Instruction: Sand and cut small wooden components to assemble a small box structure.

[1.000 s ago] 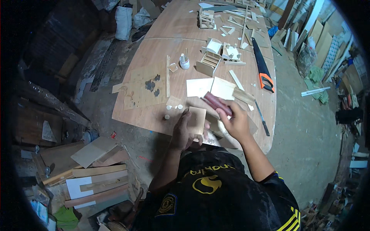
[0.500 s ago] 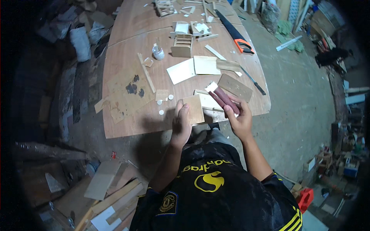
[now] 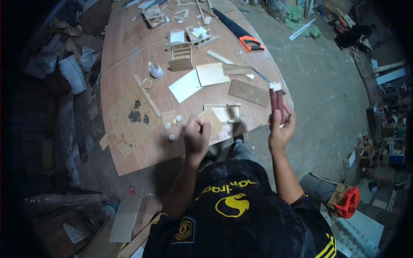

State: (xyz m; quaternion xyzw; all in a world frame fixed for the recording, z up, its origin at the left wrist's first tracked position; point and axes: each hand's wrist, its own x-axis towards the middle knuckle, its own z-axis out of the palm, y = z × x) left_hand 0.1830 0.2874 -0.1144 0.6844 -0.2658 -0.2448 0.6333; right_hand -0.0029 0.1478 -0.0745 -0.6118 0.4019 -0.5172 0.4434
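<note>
My left hand [image 3: 197, 135] grips a small light plywood piece [image 3: 212, 123] near the table's front edge. Just behind that piece lies a shallow pale wooden frame [image 3: 227, 113]. My right hand [image 3: 282, 127] is closed round a block wrapped in dark red abrasive paper [image 3: 276, 101], held upright at the table's right edge, apart from the plywood. Left of my left hand are several white discs [image 3: 171, 136]. A brown board [image 3: 248, 92] and pale panels [image 3: 184, 86] lie farther back.
The wooden table [image 3: 120, 73] bears a stained sheet [image 3: 124, 129], a jar [image 3: 155, 71], small wooden models [image 3: 180, 56], offcuts and a handsaw [image 3: 243, 36]. Scrap boards [image 3: 124, 219] crowd the lower left; a red container [image 3: 348, 202] stands lower right.
My right hand has moved rightward, away from the plywood, turning the red block from slanted to upright. My left hand has tilted the plywood piece. The camera's view has shifted too.
</note>
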